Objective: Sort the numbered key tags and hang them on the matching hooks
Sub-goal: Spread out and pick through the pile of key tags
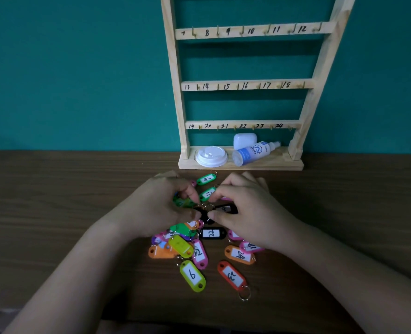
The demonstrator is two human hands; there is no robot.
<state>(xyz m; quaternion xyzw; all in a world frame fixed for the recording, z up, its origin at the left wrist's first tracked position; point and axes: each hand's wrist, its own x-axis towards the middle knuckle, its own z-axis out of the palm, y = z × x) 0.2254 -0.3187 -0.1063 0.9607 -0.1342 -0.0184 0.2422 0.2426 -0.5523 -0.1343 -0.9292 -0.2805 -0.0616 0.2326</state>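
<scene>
Landmark: we take the wooden rack point(245, 85) as our reference. It stands upright at the far edge of the tabletop point(79, 201), against a teal wall.
Rack rails: we read handwritten numbers 8 to 12 on the upper rail, 13 to 18 on the middle rail and 19 to 24 on the lowest, with small hooks point(217, 32) set between the numbers.
Rack base: a white lid point(211, 156), a spray bottle point(255, 151) lying on its side and a white case point(244, 140) behind it rest on the foot of the rack.
Key tags: we find the pile on the tabletop just in front of the rack's base.
Nearest the rack: green tag 16 point(206, 179), then green tag 17 point(208, 194).
Further from the rack: black tag 22 point(211, 233), pink tag 18 point(250, 245) and orange tag 24 point(239, 255).
Furthest from the rack: yellow-green tag 6 point(193, 276) and red tag 23 point(231, 276).
Left hand point(166, 208): it sits above the pile in front of the rack, fingers curled, thumb and forefinger pinching at the black tags point(226, 209) and their metal rings.
Right hand point(245, 213): it sits opposite the left, fingers curled, thumb and forefinger pinching the same black tags.
Uncertainty: we cannot tell which tag or ring each hand holds, nor read the numbers on them.
</scene>
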